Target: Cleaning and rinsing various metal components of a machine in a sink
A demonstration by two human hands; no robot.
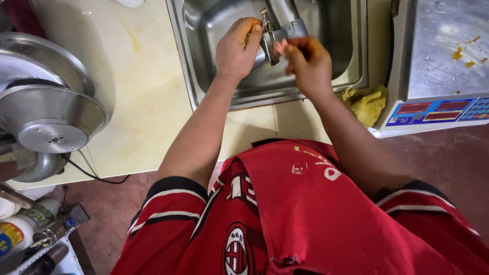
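Both hands over the stainless steel sink (pixel 351 61). Left hand (pixel 235 48) closed round the hinged metal press tool (pixel 277 38); right hand (pixel 308 63) pinching its handle end. Yellow cloth (pixel 368 104) on bench (pixel 142 91), right.

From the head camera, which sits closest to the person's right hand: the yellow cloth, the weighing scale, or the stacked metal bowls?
From the right hand:
1. Yellow cloth, just to its right beside the sink.
2. Weighing scale, further right.
3. Stacked metal bowls, far left on the counter.

both hands (pixel 272 53) raised, fingers curled
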